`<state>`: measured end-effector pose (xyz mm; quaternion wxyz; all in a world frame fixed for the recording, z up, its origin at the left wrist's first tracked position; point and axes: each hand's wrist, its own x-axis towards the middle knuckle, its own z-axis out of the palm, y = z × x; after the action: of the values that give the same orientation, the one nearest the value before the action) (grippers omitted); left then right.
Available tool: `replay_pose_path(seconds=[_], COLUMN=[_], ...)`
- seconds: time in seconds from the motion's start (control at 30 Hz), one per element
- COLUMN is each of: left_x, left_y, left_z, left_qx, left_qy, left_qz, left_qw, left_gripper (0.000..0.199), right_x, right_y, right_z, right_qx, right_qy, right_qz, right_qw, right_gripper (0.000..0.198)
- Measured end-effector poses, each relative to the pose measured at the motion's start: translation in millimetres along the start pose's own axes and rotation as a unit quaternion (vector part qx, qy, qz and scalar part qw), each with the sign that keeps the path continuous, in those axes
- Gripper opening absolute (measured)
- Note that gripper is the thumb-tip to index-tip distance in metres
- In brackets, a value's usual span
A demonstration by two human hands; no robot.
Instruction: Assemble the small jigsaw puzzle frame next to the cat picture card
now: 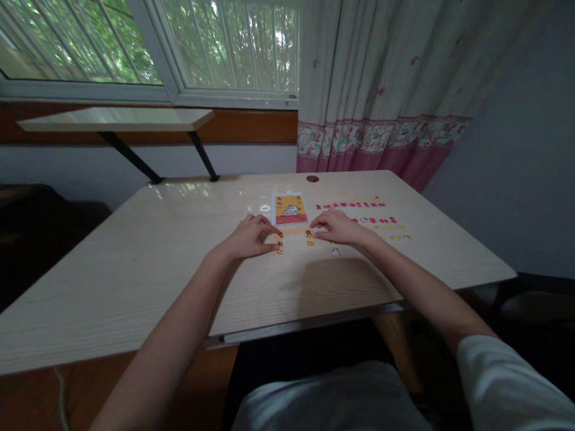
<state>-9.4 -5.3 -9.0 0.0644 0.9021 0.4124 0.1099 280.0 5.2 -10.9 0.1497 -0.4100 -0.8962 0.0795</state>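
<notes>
— Left hand (252, 237) and right hand (337, 226): what is the state of each?

— Both are narrow. The left thumb and forefinger stand slightly apart at the left strip (280, 248); the right thumb and forefinger are set likewise at the outer side of the right strip (310, 241). Whether either hand pinches its strip cannot be told at this scale.

— And the position of these strips?

— They lie flat on the counter (167, 270), running toward the person from a yellow top strip (295, 231). Just beyond it lies the picture card (291, 209).

— What appears done, and what is left?

— By judgement, an early stage: the top and part of both sides of a border seem laid. Its middle shows bare wood, and no lower edge closes it. To the right, red pieces (350, 205) and yellow pieces (386, 228) wait in rows, apparently unused. One pale piece (335, 252) lies nearer the person, its print too small to read.
</notes>
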Motion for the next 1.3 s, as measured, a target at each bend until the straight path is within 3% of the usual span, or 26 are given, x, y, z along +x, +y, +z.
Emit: replay_pose_path(seconds=[0.73, 1.3], left_x=[-0.2, 1.7], left_y=[5.2, 1.4], left_z=[-1.8, 7.0], left_qx=[0.031, 0.035], left_qy=[-0.011, -0.006], left_qz=[0.012, -0.026], left_qw=[0.999, 0.999], left_gripper=[0.054, 0.057], right_x=[-1.4, -1.6], right_y=[-8.6, -10.4], right_z=[-4.1, -5.9], right_qx=[-0.009, 0.001], right_qy=[-0.037, -0.042], right_qz=[-0.006, -0.010], right_qw=[0.999, 0.999], right_gripper=[0.038, 0.040])
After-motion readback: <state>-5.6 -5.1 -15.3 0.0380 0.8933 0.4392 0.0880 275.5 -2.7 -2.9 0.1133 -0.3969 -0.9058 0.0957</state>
